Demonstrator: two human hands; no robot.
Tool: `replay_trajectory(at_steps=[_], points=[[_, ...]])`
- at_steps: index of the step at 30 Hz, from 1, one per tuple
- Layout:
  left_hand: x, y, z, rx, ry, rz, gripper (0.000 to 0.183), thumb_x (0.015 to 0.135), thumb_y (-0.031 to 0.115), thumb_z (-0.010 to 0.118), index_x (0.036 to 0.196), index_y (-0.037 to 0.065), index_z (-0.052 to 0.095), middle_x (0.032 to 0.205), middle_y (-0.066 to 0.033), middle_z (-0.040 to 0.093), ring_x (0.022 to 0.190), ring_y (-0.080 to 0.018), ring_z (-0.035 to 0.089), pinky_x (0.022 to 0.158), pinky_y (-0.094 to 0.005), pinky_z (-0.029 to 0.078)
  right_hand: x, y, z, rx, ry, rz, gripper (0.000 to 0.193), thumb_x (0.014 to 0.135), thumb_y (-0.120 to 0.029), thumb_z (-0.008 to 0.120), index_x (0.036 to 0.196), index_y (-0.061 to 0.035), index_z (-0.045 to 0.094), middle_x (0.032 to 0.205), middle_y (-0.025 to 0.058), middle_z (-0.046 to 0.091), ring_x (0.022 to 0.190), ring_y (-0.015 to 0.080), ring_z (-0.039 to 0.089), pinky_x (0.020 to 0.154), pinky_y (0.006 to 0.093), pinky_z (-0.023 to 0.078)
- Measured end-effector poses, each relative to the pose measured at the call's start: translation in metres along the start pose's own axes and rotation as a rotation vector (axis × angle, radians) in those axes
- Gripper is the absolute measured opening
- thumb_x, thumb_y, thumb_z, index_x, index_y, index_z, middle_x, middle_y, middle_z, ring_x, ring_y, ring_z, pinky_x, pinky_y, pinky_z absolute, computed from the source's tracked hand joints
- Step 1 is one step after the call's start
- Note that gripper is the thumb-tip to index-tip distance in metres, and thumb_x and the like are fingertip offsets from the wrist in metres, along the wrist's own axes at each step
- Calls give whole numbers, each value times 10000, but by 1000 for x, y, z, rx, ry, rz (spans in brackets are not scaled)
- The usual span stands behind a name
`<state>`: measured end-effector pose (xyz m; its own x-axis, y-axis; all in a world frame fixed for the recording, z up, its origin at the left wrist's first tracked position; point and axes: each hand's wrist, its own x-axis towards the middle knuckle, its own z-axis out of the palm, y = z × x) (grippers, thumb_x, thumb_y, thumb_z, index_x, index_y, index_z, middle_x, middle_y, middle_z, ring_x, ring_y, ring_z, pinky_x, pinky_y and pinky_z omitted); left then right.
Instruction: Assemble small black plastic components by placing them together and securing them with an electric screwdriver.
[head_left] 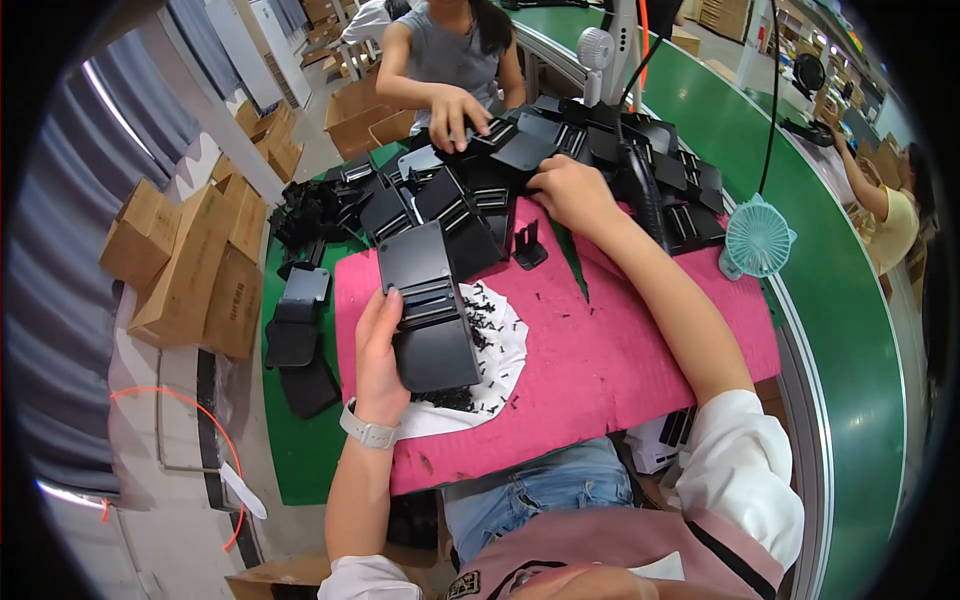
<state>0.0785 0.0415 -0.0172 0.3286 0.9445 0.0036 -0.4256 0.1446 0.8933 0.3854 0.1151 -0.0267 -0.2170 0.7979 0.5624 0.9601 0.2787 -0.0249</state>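
Observation:
My left hand (378,350) grips a black plastic bracket (437,352) by its left edge, thumb on its face. Two flat panels with raised slots between them make up this bracket. It is held above a white cloth (508,345) scattered with small black screws (482,325). My right hand (575,195) reaches to the near edge of a pile of black plastic parts (470,215), fingers curled and fingertips touching it; what they pinch, if anything, is hidden. Between my hands a small black clip-like piece (530,246) lies on the pink foam sheet (600,370).
Opposite me, a co-worker's hand (460,115) touches the pile. A teal handheld fan (758,238) stands at the sheet's right edge, near a black cable (640,175). More black parts (300,345) lie on the green tabletop at left. Cardboard boxes (190,270) are stacked beyond.

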Motion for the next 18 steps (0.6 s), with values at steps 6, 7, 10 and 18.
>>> replay_trajectory(at_steps=[6,7,10,18], points=[[-5,2,8,-61,17,12,310,960,199,472,1188,-2,537,1093,-56,615,996,-132,576,868,-257,438,-15,-19,-67,393,-25,285,233,783,-145,667,984,-31,697,814,88,622,705,183,638,616,284,491],[-6,3,10,-56,-2,15,315,958,197,473,1194,-2,532,1097,-60,615,1000,-137,577,876,-262,434,-17,-26,-80,695,-98,436,248,803,-142,657,1009,-6,672,820,77,627,686,149,633,585,255,481],[-7,-3,4,-79,-60,-8,318,937,168,512,1206,-2,520,1097,-64,610,997,-140,576,883,-266,426,-24,-54,-88,1137,-162,537,266,834,-141,640,1039,28,618,845,64,634,659,107,629,543,216,470],[-9,-9,12,-149,-204,-109,392,901,151,594,1242,-7,483,1099,-73,602,988,-128,579,866,-258,452,-40,-98,-88,1004,-35,-251,261,652,88,626,894,-7,610,980,128,655,877,223,645,733,308,520]])
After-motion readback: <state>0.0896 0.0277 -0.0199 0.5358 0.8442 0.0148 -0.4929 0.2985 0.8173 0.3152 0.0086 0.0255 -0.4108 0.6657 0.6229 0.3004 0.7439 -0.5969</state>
